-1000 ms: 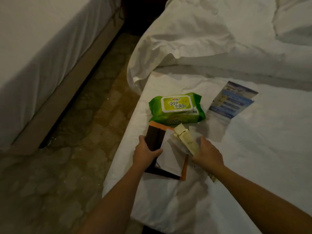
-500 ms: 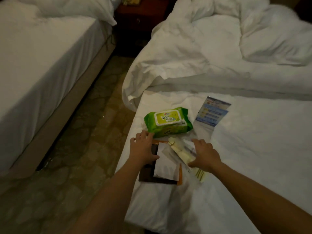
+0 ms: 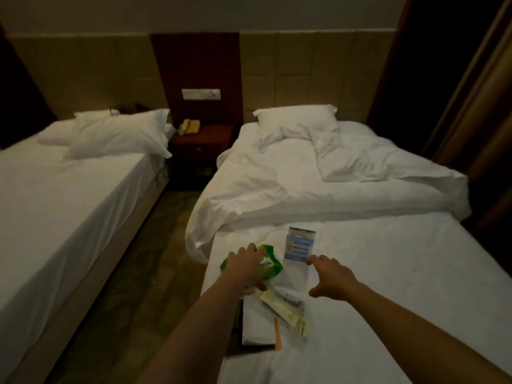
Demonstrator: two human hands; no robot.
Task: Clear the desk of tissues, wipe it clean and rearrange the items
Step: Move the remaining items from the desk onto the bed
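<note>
Little of the job looks done: the wipes (image 3: 274,266), leaflet (image 3: 299,245), tube (image 3: 279,303) and papers (image 3: 257,322) lie bunched at the near corner of the bed (image 3: 388,273), and no desk is in view. Your left hand (image 3: 245,270) clasps the wipes. Your right hand (image 3: 332,278) hovers spread and empty, just beside the leaflet. Wiping and rearranging are, I judge, left to do.

Dim hotel room, two beds
I see a left bed (image 3: 69,203) and right bed (image 3: 401,259) with white sheets, a dark nightstand (image 3: 202,139) between, tan wall (image 3: 110,73), curtain (image 3: 471,120) right
</note>
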